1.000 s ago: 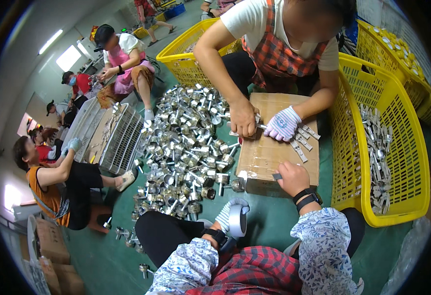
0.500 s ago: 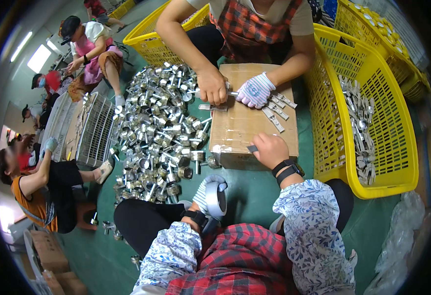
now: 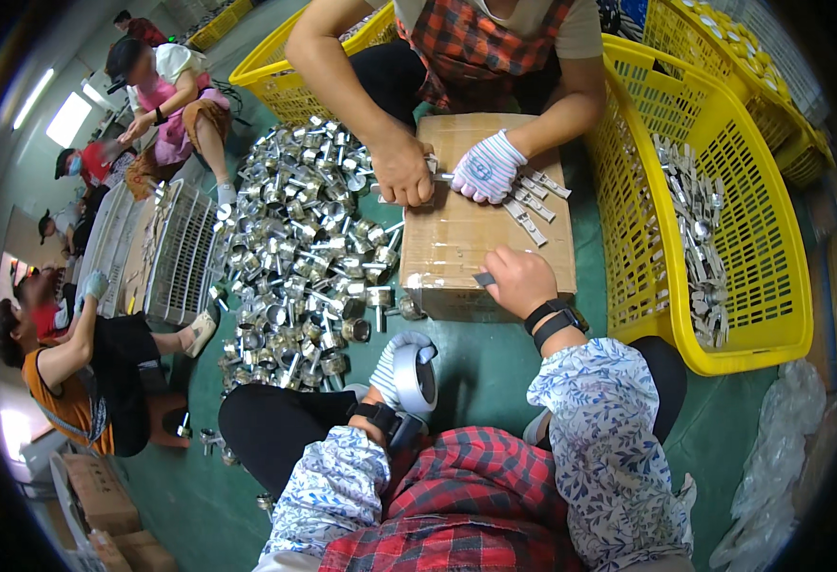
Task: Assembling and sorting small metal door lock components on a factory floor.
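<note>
Head view: right hand [image 3: 518, 279] is resting on the brown cardboard box [image 3: 456, 238], fingers curled, pinching a small flat grey metal piece [image 3: 484, 278] at the box's near edge; its long axis is running roughly left-right, far end hidden under the fingers. Left hand [image 3: 390, 367], in a striped glove, is closed around a round silver metal part [image 3: 416, 377] near the knee, w/ its open face turning right; grip partly hidden. A co-worker's hands opposite are working on flat silver strips [image 3: 525, 205]. Pile of silver fittings [image 3: 294, 248] is lying on the green floor, left.

green floor [image 3: 495, 372]; bright windows [image 3: 67, 118], perhaps
</note>
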`<state>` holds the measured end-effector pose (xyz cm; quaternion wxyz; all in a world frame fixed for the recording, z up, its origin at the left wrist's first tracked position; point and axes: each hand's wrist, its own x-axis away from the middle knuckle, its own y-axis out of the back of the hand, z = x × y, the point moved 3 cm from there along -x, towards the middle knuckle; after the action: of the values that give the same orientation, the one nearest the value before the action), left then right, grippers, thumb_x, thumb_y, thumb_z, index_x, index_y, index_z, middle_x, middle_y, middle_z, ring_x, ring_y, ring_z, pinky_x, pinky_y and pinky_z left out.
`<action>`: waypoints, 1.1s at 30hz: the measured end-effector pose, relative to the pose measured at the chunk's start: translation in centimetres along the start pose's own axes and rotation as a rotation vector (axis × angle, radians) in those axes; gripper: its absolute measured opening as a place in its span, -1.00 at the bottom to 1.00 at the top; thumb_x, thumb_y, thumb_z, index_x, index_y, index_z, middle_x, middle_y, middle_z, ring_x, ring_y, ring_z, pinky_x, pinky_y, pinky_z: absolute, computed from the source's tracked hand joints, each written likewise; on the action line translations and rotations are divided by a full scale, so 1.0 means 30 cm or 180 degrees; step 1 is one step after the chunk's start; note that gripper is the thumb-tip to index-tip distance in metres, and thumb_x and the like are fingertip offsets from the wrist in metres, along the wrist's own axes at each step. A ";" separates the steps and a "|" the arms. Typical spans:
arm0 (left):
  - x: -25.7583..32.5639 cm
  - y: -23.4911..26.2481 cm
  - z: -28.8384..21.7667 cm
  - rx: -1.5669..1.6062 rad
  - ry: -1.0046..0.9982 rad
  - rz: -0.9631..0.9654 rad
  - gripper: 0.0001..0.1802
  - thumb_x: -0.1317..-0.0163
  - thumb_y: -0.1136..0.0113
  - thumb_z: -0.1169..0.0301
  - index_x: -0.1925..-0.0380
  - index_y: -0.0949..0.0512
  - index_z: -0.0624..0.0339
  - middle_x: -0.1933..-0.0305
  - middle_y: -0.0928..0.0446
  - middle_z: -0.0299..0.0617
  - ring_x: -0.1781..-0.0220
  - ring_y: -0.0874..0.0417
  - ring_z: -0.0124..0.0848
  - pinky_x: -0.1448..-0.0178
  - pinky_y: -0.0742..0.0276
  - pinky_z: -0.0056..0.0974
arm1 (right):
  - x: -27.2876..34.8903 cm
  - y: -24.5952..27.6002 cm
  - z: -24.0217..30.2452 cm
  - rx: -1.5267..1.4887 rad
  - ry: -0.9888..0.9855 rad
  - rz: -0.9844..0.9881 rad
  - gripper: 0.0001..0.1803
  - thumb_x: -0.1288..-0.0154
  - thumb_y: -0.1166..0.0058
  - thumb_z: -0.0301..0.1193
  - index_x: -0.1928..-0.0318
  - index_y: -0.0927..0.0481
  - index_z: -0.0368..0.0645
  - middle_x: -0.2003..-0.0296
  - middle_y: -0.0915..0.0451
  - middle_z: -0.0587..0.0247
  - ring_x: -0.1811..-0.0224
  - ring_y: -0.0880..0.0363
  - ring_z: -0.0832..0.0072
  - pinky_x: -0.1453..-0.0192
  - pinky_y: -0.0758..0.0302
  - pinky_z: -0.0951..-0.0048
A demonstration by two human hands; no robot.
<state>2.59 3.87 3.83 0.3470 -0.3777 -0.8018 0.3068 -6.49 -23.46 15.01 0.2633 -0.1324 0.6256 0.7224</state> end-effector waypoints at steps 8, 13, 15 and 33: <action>0.001 -0.007 0.001 0.0183 0.0028 0.0124 -0.84 -0.38 -0.14 0.69 0.09 -0.56 0.30 0.22 -0.58 -0.10 0.20 -0.64 -0.38 0.01 -0.64 -0.34 | -0.003 0.000 -0.001 -0.0033 0.0028 -0.0045 -0.79 -0.29 -0.32 -0.26 0.34 -0.53 -0.01 0.40 -0.51 0.24 0.45 -0.62 0.19 0.33 -0.56 0.20; -0.002 -0.003 -0.004 -0.0158 0.0025 -0.0121 -0.84 -0.38 -0.14 0.67 0.08 -0.56 0.30 0.22 -0.59 -0.10 0.22 -0.65 -0.39 0.03 -0.66 -0.35 | -0.003 -0.003 -0.004 -0.0043 0.0024 -0.0042 -0.78 -0.28 -0.33 -0.27 0.34 -0.53 -0.01 0.41 -0.51 0.24 0.45 -0.61 0.19 0.33 -0.56 0.19; -0.001 -0.001 -0.003 -0.0274 -0.0058 -0.0073 -0.85 -0.39 -0.14 0.66 0.08 -0.56 0.29 0.23 -0.59 -0.09 0.22 -0.65 -0.39 0.04 -0.66 -0.34 | -0.002 -0.006 -0.003 -0.0054 0.0020 -0.0039 -0.78 -0.27 -0.33 -0.27 0.34 -0.53 -0.01 0.41 -0.51 0.23 0.45 -0.62 0.19 0.33 -0.57 0.19; 0.005 -0.009 -0.005 -0.0136 0.0021 0.0074 -0.84 -0.42 -0.11 0.61 0.05 -0.57 0.27 0.26 -0.54 -0.13 0.21 -0.59 -0.36 0.06 -0.60 -0.34 | 0.003 -0.019 -0.003 -0.0006 0.0002 -0.0006 -0.79 -0.25 -0.35 -0.29 0.33 -0.54 0.00 0.40 -0.51 0.25 0.43 -0.63 0.21 0.31 -0.57 0.20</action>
<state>2.53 3.88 4.16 0.3378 -0.3953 -0.8026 0.2923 -6.26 -23.48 14.47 0.2636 -0.1335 0.6249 0.7226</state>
